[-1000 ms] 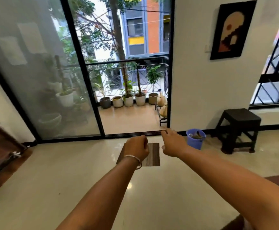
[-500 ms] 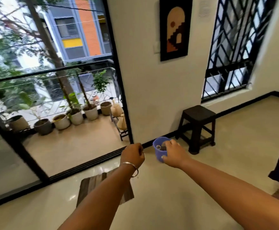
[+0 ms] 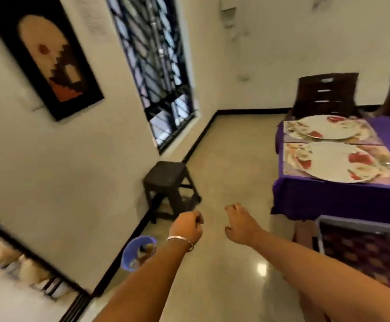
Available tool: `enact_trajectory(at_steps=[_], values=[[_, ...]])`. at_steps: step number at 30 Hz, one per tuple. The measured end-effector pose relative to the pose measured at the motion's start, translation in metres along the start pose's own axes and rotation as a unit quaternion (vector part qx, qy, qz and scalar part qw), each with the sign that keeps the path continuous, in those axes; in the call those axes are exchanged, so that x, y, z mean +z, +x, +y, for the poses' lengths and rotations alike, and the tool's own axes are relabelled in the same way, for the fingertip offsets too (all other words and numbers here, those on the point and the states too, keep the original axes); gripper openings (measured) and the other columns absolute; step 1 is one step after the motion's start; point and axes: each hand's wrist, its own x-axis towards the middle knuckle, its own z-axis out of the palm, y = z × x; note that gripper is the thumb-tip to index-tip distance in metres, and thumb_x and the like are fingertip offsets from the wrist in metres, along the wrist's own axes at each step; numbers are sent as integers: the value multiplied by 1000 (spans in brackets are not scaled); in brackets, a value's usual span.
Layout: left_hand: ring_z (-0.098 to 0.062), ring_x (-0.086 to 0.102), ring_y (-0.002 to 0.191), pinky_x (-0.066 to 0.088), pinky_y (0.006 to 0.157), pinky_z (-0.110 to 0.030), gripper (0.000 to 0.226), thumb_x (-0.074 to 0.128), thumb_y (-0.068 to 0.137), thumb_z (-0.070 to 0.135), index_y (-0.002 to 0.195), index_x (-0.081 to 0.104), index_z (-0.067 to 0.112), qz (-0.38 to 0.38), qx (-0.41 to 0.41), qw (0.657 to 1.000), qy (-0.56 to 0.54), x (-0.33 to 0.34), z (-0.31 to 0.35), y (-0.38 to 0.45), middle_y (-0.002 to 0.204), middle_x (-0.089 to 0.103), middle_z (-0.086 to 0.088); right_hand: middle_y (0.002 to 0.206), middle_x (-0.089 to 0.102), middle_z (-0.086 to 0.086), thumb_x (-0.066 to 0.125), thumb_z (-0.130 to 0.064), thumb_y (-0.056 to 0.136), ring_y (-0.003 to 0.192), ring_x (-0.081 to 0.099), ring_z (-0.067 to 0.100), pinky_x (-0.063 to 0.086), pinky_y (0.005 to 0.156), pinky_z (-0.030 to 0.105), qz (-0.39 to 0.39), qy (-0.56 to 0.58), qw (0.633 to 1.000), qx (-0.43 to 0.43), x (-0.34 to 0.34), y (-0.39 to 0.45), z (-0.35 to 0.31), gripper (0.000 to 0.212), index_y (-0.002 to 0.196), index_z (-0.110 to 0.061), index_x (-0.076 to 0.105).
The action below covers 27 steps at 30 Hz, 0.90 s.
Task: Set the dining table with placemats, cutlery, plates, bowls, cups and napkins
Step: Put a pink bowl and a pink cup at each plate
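The dining table (image 3: 324, 198), under a purple cloth, stands at the right. Two floral placemats lie side by side on its left end, the near placemat (image 3: 342, 162) and the far placemat (image 3: 326, 130), each showing a pale round plate shape with red flowers. Both my hands hang in the air over the floor, left of the table and apart from it. My left hand (image 3: 187, 228), with a bracelet on its wrist, is curled into a fist and holds nothing. My right hand (image 3: 240, 226) is relaxed with loose fingers and is empty.
A dark stool (image 3: 168, 180) stands against the wall ahead, and a blue bucket (image 3: 138, 252) sits on the floor below my left forearm. A dark chair (image 3: 326, 94) stands behind the table. A grey-rimmed checkered thing (image 3: 363, 252) is at lower right.
The view has swung right, from the balcony door to the stool, window and dining table. Both hands stay raised and empty; the right hand's fingers have loosened.
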Motion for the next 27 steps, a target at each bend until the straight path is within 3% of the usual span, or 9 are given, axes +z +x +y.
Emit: enact_trajectory(at_steps=[3, 7, 14, 18, 22, 27], values=[[-23, 65, 92, 51, 85, -31, 26, 47, 80, 8, 89, 70, 17, -43, 77, 996, -14, 28, 42, 57, 94, 72, -3, 137, 35, 12, 58, -26, 85, 123, 40, 32, 44, 98, 39, 29, 19, 995, 99, -20, 20, 57, 57, 136, -10, 36], [-22, 65, 91, 49, 77, -25, 28, 48, 83, 8, 95, 71, 20, -98, 160, 982, 4, 63, 99, 105, 97, 71, -1, 135, 35, 12, 59, -26, 87, 121, 41, 32, 40, 96, 37, 57, 41, 971, 228, -41, 16, 122, 56, 135, -11, 35], [-24, 65, 86, 51, 76, -31, 23, 51, 81, 9, 88, 71, 16, -205, 277, 939, -10, 146, 208, 137, 90, 72, -4, 139, 31, 16, 58, -33, 91, 128, 35, 37, 39, 100, 41, 105, 90, 909, 393, -49, -62, 223, 63, 140, -8, 28], [-25, 65, 83, 53, 74, -35, 20, 51, 81, 9, 87, 69, 17, -285, 360, 888, -6, 197, 270, 122, 89, 71, -4, 134, 36, 16, 61, -33, 87, 124, 39, 37, 41, 100, 42, 117, 104, 855, 494, -39, -112, 265, 60, 135, -8, 34], [-28, 62, 74, 47, 64, -27, 20, 49, 86, 9, 92, 68, 15, -350, 431, 831, 25, 249, 323, 113, 88, 69, -7, 131, 38, 16, 61, -32, 85, 121, 42, 38, 41, 98, 42, 126, 127, 805, 566, -23, -144, 301, 56, 130, -8, 38], [-29, 64, 76, 52, 67, -34, 19, 50, 83, 10, 86, 67, 17, -422, 460, 780, 48, 316, 368, 120, 85, 70, -8, 130, 40, 18, 60, -31, 85, 118, 45, 36, 43, 94, 40, 135, 181, 745, 628, -2, -161, 346, 53, 127, -5, 40]])
